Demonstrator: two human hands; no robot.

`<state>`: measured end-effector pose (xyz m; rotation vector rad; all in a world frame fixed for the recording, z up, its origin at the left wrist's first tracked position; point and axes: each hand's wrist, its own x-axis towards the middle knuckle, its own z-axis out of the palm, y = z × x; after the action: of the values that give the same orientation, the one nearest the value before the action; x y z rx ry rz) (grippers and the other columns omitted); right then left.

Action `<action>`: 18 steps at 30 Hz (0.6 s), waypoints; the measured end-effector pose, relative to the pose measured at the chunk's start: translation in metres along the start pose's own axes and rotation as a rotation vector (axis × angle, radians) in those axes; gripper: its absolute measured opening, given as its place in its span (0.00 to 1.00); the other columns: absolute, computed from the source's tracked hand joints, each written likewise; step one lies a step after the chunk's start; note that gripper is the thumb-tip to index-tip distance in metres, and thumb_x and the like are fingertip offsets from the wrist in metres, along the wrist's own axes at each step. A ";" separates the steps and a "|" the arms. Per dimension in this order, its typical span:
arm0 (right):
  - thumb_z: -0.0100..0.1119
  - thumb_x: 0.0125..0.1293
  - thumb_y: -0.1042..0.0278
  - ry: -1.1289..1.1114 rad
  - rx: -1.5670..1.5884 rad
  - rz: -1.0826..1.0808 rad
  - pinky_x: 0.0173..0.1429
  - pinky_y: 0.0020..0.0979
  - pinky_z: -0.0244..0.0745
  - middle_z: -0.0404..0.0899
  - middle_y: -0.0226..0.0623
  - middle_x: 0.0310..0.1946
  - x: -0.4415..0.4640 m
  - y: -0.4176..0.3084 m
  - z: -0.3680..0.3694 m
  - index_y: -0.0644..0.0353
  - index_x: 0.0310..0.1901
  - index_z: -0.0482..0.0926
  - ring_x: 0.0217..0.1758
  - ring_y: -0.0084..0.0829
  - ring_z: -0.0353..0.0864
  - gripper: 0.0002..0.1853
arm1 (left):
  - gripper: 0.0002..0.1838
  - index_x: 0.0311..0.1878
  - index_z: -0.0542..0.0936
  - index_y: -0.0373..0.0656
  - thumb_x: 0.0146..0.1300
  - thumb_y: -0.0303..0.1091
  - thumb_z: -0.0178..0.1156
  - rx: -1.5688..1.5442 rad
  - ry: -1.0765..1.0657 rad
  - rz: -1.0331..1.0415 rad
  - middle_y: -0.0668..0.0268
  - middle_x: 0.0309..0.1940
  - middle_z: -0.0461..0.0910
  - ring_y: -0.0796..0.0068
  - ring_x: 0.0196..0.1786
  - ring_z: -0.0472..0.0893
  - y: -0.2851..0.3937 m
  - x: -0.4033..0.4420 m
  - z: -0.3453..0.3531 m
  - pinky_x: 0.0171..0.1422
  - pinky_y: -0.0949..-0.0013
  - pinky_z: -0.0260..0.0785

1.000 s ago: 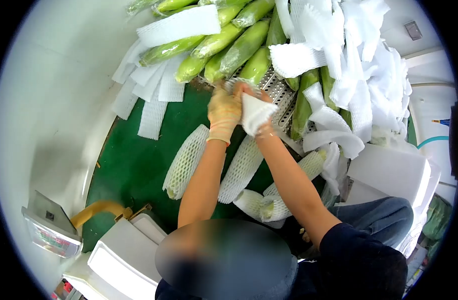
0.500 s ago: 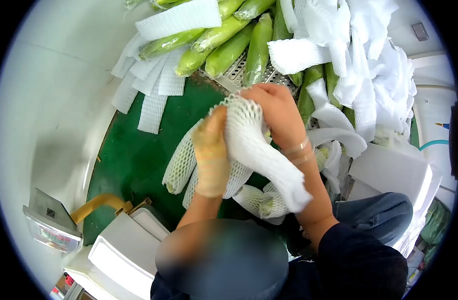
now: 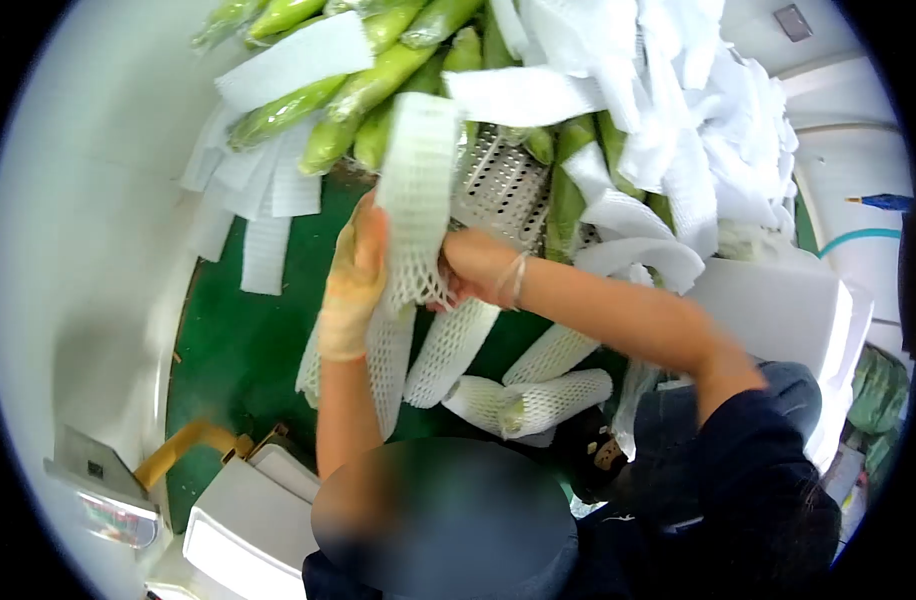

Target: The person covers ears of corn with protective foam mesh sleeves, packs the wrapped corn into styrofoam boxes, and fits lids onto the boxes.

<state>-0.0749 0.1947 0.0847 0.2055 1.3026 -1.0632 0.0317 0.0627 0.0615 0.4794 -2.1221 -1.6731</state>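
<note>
A white foam net sleeve (image 3: pixel 423 165) stands upright between my hands, its lower end stretched into an open mesh. Green tints show through it; whether a vegetable is inside I cannot tell. My left hand (image 3: pixel 357 275), in a yellowish glove, is closed on the sleeve's left side. Bare, my right hand (image 3: pixel 475 268) has its fingers closed at the lower right edge of the mesh, partly hidden behind it. Below my hands lie several long vegetables in foam nets, among them one netted vegetable (image 3: pixel 453 350) and another netted vegetable (image 3: pixel 558 403).
Long green vegetables (image 3: pixel 383 85) in clear plastic are piled at the back on a perforated metal tray (image 3: pixel 503 190). Loose foam sleeves (image 3: pixel 668 110) heap up at the right, with more sleeves (image 3: pixel 268 235) at the left. A scale-like device (image 3: pixel 103 485) stands front left on the green surface (image 3: pixel 248 350).
The foam sleeve has swung from drooping toward my right forearm to standing upright, its mesh end now low. My right hand has moved down beside it, and the view has shifted.
</note>
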 end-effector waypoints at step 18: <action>0.54 0.52 0.78 0.654 -2.056 -0.897 0.25 0.33 0.70 0.69 0.35 0.28 -0.207 -0.048 -0.122 0.51 0.51 0.76 0.25 0.34 0.75 0.22 | 0.37 0.65 0.66 0.39 0.54 0.42 0.68 0.683 -0.146 -0.387 0.50 0.53 0.74 0.50 0.57 0.72 -0.022 -0.046 -0.102 0.64 0.60 0.64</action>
<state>-0.1707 0.3566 0.2419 -1.8100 2.5125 0.2225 0.1236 -0.0054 0.0571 1.0451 -2.8374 -1.1227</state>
